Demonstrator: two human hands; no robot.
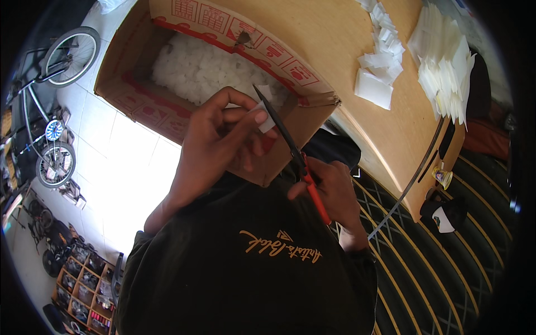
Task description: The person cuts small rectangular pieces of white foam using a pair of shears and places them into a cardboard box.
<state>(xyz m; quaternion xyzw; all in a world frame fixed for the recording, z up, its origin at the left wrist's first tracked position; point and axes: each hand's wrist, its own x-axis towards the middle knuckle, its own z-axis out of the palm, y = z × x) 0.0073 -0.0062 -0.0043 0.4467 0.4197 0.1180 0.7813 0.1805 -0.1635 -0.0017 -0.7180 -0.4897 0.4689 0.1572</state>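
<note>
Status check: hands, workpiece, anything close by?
Left hand pinches small white piece. Right hand holds red-handled scissors, blades by its edge, contact unclear. Open cardboard box of white bits close by.

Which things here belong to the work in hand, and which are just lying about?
Belongs, it seems:
- scissors, in the right hand
- small white piece, in the left hand
- cardboard box holding similar pieces
- white sheets on the table

Apparently just lying about:
- bicycle
- yellow-and-white container

White slip beside red-handled scissors
</note>
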